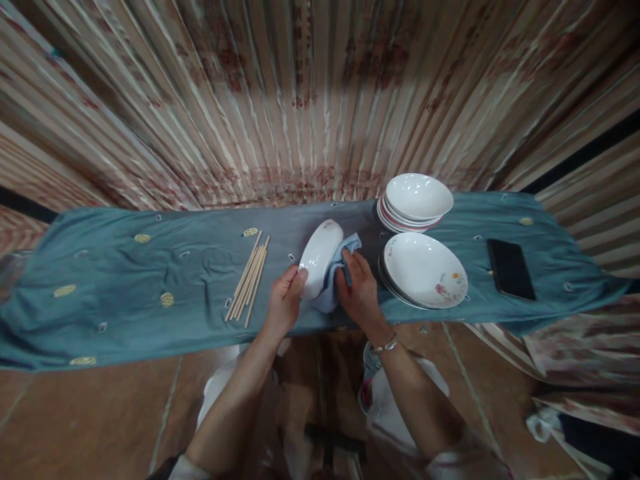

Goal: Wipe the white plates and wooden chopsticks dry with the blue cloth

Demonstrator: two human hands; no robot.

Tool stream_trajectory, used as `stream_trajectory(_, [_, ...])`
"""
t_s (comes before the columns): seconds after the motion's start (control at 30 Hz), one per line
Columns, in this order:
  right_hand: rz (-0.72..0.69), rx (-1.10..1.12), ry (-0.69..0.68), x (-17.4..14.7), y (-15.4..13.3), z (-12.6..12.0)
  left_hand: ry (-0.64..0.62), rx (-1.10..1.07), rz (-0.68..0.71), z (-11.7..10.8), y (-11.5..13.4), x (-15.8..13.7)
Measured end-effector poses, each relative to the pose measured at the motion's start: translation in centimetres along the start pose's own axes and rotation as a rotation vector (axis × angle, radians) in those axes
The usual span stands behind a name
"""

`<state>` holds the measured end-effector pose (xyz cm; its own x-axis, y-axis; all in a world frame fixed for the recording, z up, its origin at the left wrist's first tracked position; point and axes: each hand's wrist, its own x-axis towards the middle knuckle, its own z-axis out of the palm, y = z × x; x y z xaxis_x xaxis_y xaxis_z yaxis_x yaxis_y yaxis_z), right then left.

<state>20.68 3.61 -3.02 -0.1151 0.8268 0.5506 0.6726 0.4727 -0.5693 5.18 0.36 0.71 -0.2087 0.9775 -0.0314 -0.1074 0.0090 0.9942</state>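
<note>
A white bowl point(319, 257) is tilted on its side above the cloth-covered table, its outer wall towards the left. My left hand point(286, 297) grips its near left edge between thumb and fingers. In my right hand point(359, 287) is a bunched light blue cloth point(330, 290), pressed against the right side of the bowl. The bowl's inside is mostly hidden by the cloth and its own wall. To the left lies a loose bundle of wooden chopsticks point(249, 280). On the right stand a stack of white bowls point(419, 197) and a stack of flower-patterned plates point(423, 267).
A teal patterned tablecloth point(120, 267) covers the long narrow table. A black phone point(511, 269) lies flat near its right end. Pleated curtains point(300, 100) hang close behind the table. Tiled floor point(130, 407) shows below the near edge.
</note>
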Motion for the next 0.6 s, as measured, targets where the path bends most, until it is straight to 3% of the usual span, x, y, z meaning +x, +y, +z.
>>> stream_trajectory(0.33, [0.018,-0.026,-0.065,-1.1,0.7,1.4,0.047,-0.093,-0.054,-0.8,-0.3,0.6])
stream_trajectory(0.6, [-0.039,0.036,-0.124,-2.2,-0.5,1.0,0.123,-0.184,-0.081,-1.0,-1.1,0.9])
